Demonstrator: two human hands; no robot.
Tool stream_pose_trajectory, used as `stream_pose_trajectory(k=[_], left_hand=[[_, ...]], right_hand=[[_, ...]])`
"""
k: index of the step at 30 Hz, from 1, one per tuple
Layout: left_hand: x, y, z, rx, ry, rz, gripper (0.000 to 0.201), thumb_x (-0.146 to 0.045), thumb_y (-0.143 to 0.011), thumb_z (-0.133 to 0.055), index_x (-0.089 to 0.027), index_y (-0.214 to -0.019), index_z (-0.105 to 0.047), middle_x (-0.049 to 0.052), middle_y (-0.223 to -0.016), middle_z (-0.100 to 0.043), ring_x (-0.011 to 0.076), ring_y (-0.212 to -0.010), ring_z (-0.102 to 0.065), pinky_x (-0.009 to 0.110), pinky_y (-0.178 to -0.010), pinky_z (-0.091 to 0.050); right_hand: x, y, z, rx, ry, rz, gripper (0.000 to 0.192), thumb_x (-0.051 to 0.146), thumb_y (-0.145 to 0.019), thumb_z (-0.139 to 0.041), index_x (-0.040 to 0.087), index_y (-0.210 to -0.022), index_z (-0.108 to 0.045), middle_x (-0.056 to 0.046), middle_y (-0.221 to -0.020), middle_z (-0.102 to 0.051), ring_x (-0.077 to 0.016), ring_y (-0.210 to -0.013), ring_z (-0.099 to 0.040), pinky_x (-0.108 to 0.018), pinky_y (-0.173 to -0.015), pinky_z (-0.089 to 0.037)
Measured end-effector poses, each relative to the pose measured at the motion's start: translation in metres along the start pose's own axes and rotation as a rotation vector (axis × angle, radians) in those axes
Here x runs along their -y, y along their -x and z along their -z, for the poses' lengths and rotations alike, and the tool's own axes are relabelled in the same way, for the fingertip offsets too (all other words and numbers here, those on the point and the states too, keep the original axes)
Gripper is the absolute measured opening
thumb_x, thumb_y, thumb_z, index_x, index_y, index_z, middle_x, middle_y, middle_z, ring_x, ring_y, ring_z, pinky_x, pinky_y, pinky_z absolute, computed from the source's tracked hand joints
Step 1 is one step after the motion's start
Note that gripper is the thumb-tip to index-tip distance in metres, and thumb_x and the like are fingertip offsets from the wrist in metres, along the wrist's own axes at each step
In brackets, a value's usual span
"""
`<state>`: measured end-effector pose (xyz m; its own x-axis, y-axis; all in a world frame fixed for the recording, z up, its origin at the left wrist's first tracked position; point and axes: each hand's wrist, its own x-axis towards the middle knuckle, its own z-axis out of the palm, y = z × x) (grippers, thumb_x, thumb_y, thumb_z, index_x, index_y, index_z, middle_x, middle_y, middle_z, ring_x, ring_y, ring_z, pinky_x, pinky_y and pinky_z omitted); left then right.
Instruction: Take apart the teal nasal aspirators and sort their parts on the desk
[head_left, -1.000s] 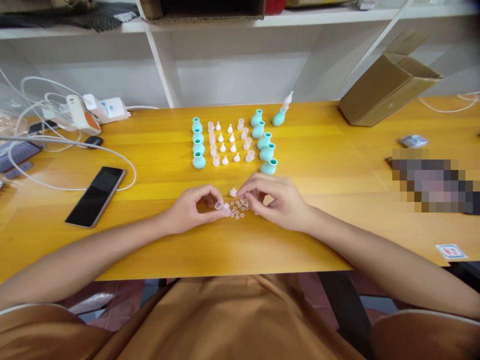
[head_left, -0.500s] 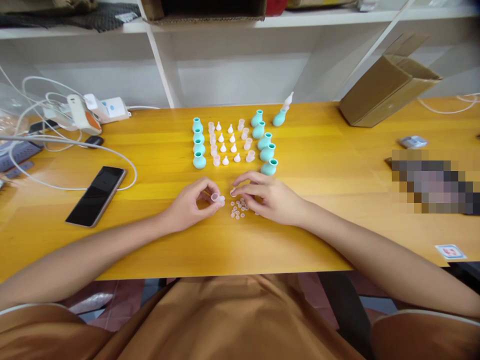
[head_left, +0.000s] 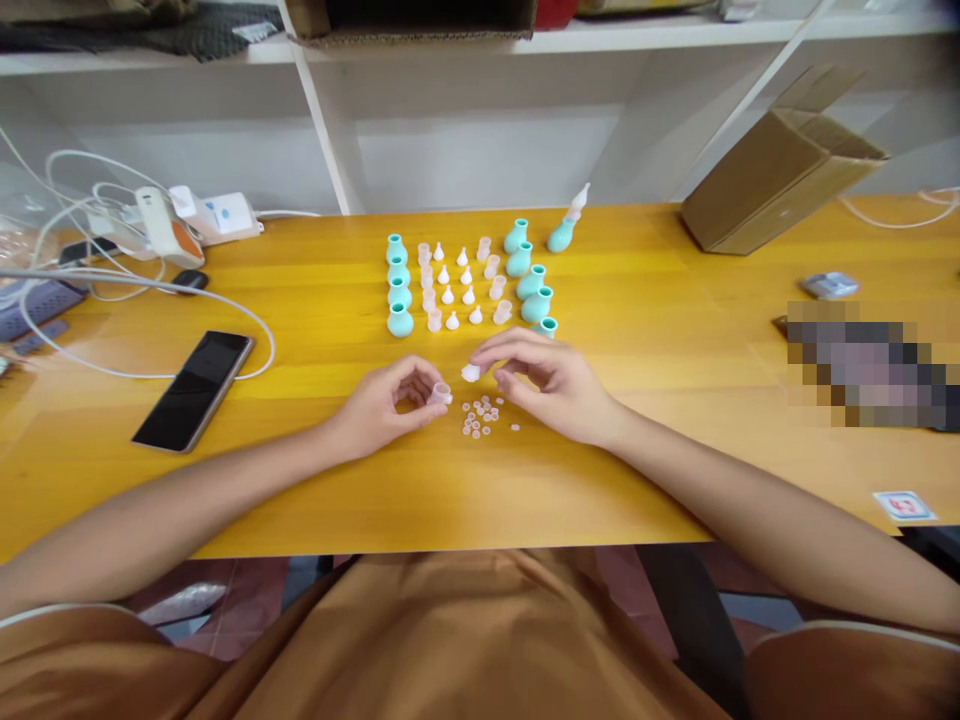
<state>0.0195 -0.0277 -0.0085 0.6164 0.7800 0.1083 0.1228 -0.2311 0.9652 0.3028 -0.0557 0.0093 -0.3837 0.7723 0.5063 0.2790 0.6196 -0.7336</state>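
Note:
My left hand (head_left: pixel 386 403) pinches a small clear plastic cup (head_left: pixel 440 393) between thumb and fingers, just above the yellow table (head_left: pixel 300 480). My right hand (head_left: pixel 551 385) holds a small white cone-shaped tip (head_left: pixel 470 373) at its fingertips, close to the cup. Below the two hands lies a scatter of several tiny pale discs (head_left: pixel 481 415). Farther back stand rows of teal bulbs (head_left: pixel 399 321), clear cups (head_left: pixel 433 320) and white tips (head_left: pixel 451 321). One assembled teal bulb with a tip (head_left: pixel 562 228) lies at the back right of the rows.
A black phone (head_left: pixel 193 388) lies at the left with white cables (head_left: pixel 150 290) and a power strip (head_left: pixel 217 215) behind it. A tilted cardboard box (head_left: pixel 780 170) sits at the back right. White shelving (head_left: pixel 480 110) runs behind the table. A small card (head_left: pixel 907 505) lies near the right front edge.
My right hand has risen off the discs and now holds a white tip lifted from the table. My left hand has turned the clear cup slightly and shifted up a little.

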Motion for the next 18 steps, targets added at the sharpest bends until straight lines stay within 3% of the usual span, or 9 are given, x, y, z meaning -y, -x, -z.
stream_pose_trajectory(k=[7, 18], left_hand=[[-0.0020, -0.0001, 0.0009, 0.027, -0.005, -0.004, 0.028, -0.039, -0.100, -0.081, -0.019, -0.116, -0.070, 0.004, -0.106, -0.075, 0.0139, -0.091, -0.068, 0.029, -0.089, -0.058], [0.0003, -0.0023, -0.0001, -0.013, 0.029, 0.030, 0.037, -0.050, -0.097, -0.084, -0.018, -0.114, -0.076, 0.007, -0.107, -0.077, 0.0182, -0.095, -0.071, 0.033, -0.092, -0.059]], right_hand=[[0.0031, 0.0040, -0.0080, 0.085, -0.264, -0.063, 0.030, 0.017, -0.106, -0.068, 0.026, -0.132, -0.082, -0.012, -0.132, -0.076, -0.0218, -0.118, -0.077, -0.037, -0.094, -0.072], [0.0053, 0.0035, -0.0076, 0.084, -0.068, 0.073, 0.039, 0.013, -0.105, -0.069, 0.030, -0.138, -0.080, -0.008, -0.130, -0.075, -0.0202, -0.116, -0.077, -0.036, -0.097, -0.072]])
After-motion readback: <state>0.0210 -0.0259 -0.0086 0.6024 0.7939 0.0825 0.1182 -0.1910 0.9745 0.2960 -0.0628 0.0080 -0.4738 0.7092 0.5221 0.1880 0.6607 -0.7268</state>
